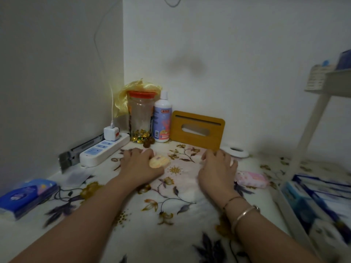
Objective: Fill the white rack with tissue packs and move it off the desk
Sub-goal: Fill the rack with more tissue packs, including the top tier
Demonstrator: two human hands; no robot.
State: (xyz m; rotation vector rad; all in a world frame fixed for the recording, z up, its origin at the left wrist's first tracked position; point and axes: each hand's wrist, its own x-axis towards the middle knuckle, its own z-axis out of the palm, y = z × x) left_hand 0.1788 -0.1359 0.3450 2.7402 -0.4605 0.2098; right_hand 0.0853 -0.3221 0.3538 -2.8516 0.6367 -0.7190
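Observation:
My left hand (139, 165) lies palm down on the flowered cloth and holds a small yellow-orange tissue pack (159, 162) at its thumb side. A pink edge shows under its fingertips. My right hand (218, 168) reaches forward with bent fingers, just in front of the wooden tissue box (197, 130). A pale sliver shows under its outer fingers, and whether it grips anything is hidden. A pink tissue pack (251, 179) lies just right of that hand. The white rack (290, 209) sits at the right edge with blue packs (321, 202) in it. A blue tissue pack (24, 196) lies far left.
In the corner stand a clear jar with a red lid (140, 118), a white bottle (162, 120) and a yellow bag. A power strip (103, 150) with a charger lies along the left wall. A white shelf (338, 82) on legs stands at the right.

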